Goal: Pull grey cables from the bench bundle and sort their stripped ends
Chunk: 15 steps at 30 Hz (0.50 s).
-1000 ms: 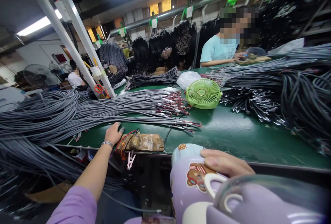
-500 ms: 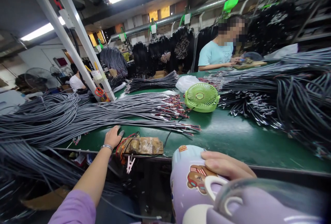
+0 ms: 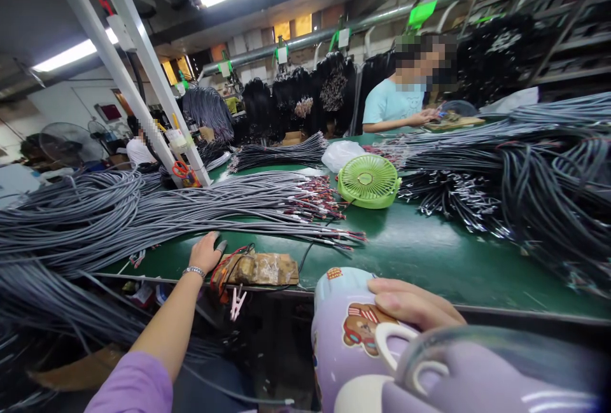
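Observation:
My left hand [image 3: 205, 251] lies flat on the green table [image 3: 420, 254] near its front edge, fingers spread, just beside a taped brown block [image 3: 262, 268] with red wires. Grey cables [image 3: 143, 209] with red and white ends stretch across the table behind it. My right hand [image 3: 413, 303] holds a lilac cup [image 3: 353, 336] with a bear picture close under the camera, fingers wrapped over its side.
A green desk fan [image 3: 368, 181] stands mid-table by a white plastic bag [image 3: 341, 153]. Black cable bundles [image 3: 539, 190] pile up at the right. A person in a light blue shirt [image 3: 394, 102] works across the table. White posts [image 3: 143, 69] rise at the left; another person sits beyond them.
The view has shifted slightly. Both hands keep their places, the left on the table and the right on the cup.

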{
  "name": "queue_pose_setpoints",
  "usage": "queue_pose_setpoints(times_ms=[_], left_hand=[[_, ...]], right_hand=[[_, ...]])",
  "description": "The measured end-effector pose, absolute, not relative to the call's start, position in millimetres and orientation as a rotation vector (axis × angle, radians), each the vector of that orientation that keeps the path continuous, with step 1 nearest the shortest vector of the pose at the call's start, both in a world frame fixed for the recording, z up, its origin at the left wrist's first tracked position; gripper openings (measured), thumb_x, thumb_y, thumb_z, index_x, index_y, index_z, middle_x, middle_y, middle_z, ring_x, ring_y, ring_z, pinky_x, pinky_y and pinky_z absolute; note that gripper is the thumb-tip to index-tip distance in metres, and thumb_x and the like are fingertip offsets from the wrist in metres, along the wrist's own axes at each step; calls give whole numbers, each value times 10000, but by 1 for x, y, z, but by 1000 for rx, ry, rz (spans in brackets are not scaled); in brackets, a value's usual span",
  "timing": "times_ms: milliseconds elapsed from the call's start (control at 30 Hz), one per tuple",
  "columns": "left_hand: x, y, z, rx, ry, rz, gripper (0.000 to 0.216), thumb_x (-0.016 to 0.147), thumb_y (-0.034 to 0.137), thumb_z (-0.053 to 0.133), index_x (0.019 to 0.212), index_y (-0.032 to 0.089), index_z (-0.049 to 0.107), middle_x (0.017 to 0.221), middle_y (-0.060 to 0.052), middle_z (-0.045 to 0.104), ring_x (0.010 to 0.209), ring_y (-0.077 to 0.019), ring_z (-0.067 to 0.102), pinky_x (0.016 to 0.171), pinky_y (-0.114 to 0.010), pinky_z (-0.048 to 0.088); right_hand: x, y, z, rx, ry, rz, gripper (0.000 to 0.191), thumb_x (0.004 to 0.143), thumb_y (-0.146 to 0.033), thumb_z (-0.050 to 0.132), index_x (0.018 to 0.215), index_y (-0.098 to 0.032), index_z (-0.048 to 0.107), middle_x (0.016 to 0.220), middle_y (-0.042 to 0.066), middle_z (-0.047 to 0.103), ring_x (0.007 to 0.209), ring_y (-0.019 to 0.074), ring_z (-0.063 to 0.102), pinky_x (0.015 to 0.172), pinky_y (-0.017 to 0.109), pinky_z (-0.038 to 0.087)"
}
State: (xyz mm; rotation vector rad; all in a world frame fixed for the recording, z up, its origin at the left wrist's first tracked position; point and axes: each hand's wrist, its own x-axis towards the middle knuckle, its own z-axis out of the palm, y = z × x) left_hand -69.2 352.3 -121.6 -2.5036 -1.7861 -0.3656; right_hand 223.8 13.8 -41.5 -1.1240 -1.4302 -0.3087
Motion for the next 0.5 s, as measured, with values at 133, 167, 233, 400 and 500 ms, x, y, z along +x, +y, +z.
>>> queue_pose_setpoints(times_ms=[133, 167, 233, 400, 500], left_hand=[[-70, 355, -124, -2504, -1779, -360, 522, 903, 423, 416, 1333, 133, 484, 1436, -147, 480, 1325, -259, 440, 1097, -381, 317], [-70, 355, -125, -2508, -1774, -360, 520, 907, 422, 416, 1331, 130, 486, 1435, -151, 479, 1323, -261, 443, 1097, -380, 316], [-71, 356, -125, -2516, -1761, -364, 521, 910, 422, 420, 1328, 117, 489, 1432, -166, 478, 1319, -269, 447, 1095, -381, 316], [-73, 357, -127, -2524, -1741, -391, 518, 910, 415, 444, 1320, 103, 498, 1427, -189, 477, 1317, -283, 449, 1098, -397, 313], [-73, 357, -129, -2524, -1737, -406, 515, 913, 412, 443, 1319, 100, 500, 1423, -186, 482, 1318, -282, 447, 1102, -392, 309]], right_hand=[[213, 17, -34, -1047, -1319, -287, 356, 873, -235, 471, 1175, -391, 580, 978, 25, 661, 953, 245, 646, 848, 313, 576], [211, 18, -32, -1038, -1309, -290, 357, 875, -234, 470, 1174, -392, 582, 976, 23, 658, 953, 241, 641, 853, 307, 570], [208, 19, -31, -1024, -1298, -292, 361, 876, -230, 468, 1180, -391, 579, 975, 18, 650, 954, 232, 630, 866, 293, 557], [210, 18, -31, -1032, -1327, -270, 371, 875, -229, 469, 1195, -391, 565, 997, 19, 633, 969, 229, 611, 887, 288, 541], [218, 13, -35, -1088, -1425, -272, 453, 879, -231, 455, 1285, -430, 484, 1041, 26, 626, 1018, 241, 608, 898, 322, 546]])
